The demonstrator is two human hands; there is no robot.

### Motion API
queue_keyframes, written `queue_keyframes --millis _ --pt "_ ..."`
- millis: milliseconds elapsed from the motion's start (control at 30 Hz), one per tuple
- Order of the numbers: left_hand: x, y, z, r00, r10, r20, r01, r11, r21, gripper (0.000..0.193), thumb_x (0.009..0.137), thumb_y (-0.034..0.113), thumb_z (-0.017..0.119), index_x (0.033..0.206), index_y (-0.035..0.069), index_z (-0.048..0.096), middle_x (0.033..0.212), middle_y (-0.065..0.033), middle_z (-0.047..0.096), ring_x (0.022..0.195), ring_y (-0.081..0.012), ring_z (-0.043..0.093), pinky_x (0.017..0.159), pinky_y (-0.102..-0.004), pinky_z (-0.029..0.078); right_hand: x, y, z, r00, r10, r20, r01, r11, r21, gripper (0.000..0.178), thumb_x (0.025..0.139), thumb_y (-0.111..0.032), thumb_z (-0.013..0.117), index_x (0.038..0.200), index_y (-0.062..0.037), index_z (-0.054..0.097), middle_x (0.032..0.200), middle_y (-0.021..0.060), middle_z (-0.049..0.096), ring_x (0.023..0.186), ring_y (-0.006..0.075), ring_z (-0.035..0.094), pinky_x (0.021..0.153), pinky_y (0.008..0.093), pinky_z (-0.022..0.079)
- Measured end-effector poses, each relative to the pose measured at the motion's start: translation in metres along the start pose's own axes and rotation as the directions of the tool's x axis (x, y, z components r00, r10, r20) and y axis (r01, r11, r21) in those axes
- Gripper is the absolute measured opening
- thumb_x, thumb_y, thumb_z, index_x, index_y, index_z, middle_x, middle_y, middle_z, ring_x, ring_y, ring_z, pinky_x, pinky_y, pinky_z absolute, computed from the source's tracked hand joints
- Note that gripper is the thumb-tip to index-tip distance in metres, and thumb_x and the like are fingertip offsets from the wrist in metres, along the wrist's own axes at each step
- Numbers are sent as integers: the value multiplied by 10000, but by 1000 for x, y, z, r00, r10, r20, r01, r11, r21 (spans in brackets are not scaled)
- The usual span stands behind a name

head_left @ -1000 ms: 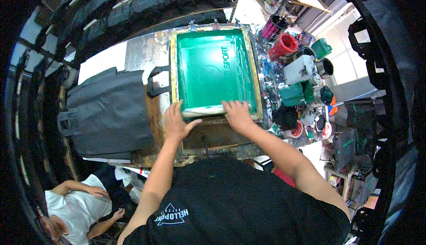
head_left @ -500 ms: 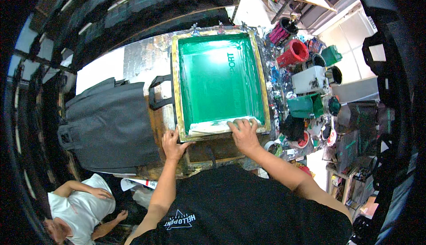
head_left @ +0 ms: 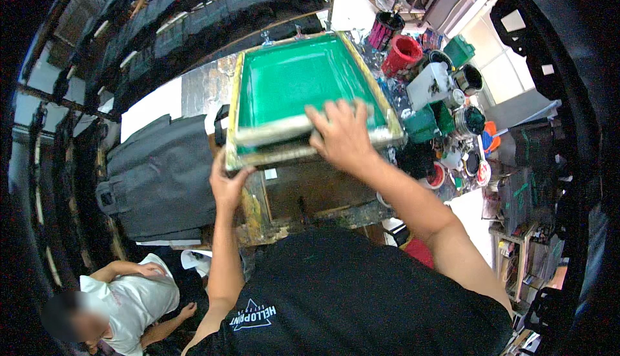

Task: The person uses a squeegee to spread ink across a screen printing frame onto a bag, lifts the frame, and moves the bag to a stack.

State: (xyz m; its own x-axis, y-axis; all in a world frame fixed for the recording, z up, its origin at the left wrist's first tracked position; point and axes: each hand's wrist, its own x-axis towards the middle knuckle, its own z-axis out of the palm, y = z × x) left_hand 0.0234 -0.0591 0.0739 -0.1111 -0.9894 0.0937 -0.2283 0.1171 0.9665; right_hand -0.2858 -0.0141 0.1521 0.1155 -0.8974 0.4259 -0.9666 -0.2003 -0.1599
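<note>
Red bucket near a white canister; white-shirted person at lower left.

Blur softens the brightly lit hands inside dark, bent edges.

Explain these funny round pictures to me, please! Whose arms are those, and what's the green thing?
There's no machine here, just a person's two bare hands. All the pictures come from a wide camera on that person's head, looking down, so straight edges bend. The left hand holds the near left corner of a yellowish frame. Inside it is a flat green surface. The right hand grips a pale bar near the frame's near end. On the left lies dark cloth; on the right stand containers, like a red bucket. Another person in a white shirt is at lower left.
</note>
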Motion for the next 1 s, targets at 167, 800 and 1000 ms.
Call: queue_keyframes --millis 167,800,1000 --pt "52 92 17 991 61 -122 -78 988 -137 624 885 158 826 1407 -31 540 1250 -100 655 1092 -178 628 965 -334 508 91 24 -41 969 -101 -227 72 988 -134 517 864 -560 641 1169 -145 675 981 102 632 997 293 589 894 509 381" --pt "3 -119 66 886 -395 -244 458 653 603 583 790 270 798 1191 -81 564 1093 -322 663 1020 -477 658 921 -526 520 207 37 -80 987 -30 -155 2 985 -175 640 922 -679 530 1086 -95 734 1020 164 730 1045 332 671 954 560 426" --pt "36 -89 55 962 171 -213 -45 869 492 303 911 161 699 1128 -47 660 1000 -285 703 928 -444 691 818 -470 551 203 34 -81 983 -22 -185 -5 989 -147 614 916 -661 558 1061 -87 722 1008 158 731 1036 328 671 955 561 427"
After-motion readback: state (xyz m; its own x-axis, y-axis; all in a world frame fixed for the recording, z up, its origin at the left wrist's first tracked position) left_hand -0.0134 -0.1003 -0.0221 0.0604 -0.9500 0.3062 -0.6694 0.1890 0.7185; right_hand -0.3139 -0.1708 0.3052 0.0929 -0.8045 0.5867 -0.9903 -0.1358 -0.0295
